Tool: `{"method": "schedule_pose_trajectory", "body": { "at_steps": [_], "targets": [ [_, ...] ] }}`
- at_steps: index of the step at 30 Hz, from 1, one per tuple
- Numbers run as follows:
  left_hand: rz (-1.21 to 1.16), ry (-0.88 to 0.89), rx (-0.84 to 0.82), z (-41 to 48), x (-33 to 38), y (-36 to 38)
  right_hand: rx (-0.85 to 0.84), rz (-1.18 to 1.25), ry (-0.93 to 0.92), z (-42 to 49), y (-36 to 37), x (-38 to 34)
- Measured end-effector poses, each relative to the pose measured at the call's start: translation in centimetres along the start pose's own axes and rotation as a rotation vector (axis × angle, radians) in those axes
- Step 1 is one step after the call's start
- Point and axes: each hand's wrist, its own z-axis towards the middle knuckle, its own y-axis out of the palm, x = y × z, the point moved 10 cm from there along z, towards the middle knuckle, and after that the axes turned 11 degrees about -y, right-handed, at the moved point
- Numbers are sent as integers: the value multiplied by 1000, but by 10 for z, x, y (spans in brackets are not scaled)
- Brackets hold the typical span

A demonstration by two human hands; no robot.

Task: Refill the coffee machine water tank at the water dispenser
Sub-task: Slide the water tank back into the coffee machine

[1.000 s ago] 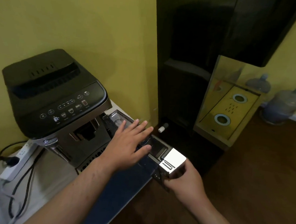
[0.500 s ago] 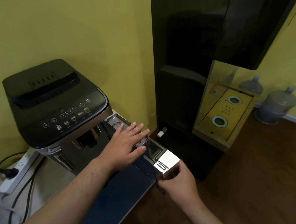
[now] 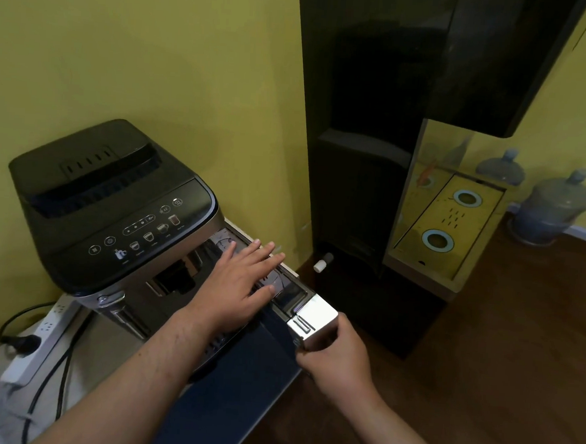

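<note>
Water tank [image 3: 280, 289] half out of coffee machine [image 3: 114, 211], right hand [image 3: 336, 356] gripping chrome front, left hand [image 3: 243, 284] flat, open, steadying.

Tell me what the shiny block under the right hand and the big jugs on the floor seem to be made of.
The shiny block, apparently the front end of the water tank, looks like polished metal or chrome-plated plastic: it mirrors the light brightly. The right hand grasps its corner. The jugs look like translucent bluish plastic; they show pale and see-through against the wall.
</note>
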Motion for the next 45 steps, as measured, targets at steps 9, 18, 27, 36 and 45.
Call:
{"method": "schedule_pose_trajectory", "body": {
  "at_steps": [9, 18, 27, 36, 45],
  "targets": [
    [19, -48, -18, 5, -10, -2, -19, 43, -2, 8, 18, 0],
    [47, -94, -10, 12, -25, -3, -19, 47, -12, 21, 30, -1],
    [4, -188, 13, 11, -35, -6, -4, 39, -32, 36, 43, -4],
    [-131, -327, 658, -92, -54, -97, -58, -5, -26, 44, 48, 0],
    [-856, -992, 881, -152, -170, -94, -154, -18, -38, 54, 47, -1]
  ]
}}
